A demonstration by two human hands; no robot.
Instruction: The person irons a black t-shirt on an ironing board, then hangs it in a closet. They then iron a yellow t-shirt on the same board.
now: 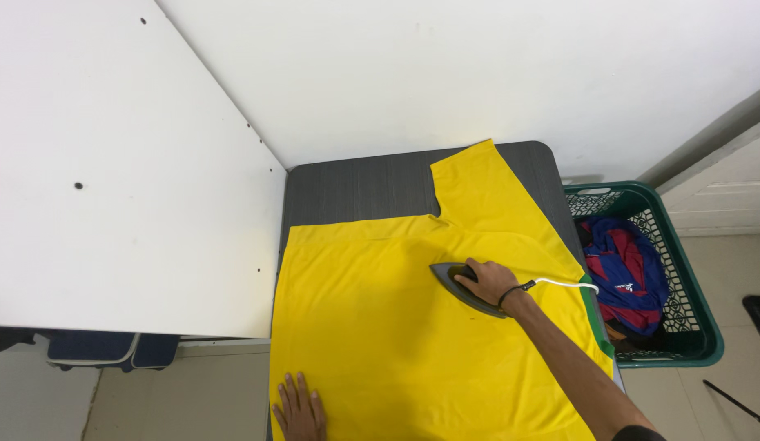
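Right hand [492,282] irons yellow shirt [396,327]; green basket [697,347] holds clothes [625,273].

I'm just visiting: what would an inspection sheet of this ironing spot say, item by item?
Surface: dark grey ironing table, mostly covered.
Job's things: bright yellow shirt spread flat; dark grey clothes iron resting on it.
Clutter: nothing seen on the table.
Hands: right hand grips the iron; left hand lies flat on the shirt's lower edge.
Cables: white iron cord runs right from the iron.
Surroundings: green plastic laundry basket holding red and blue clothes; white board to the left; white wall behind.
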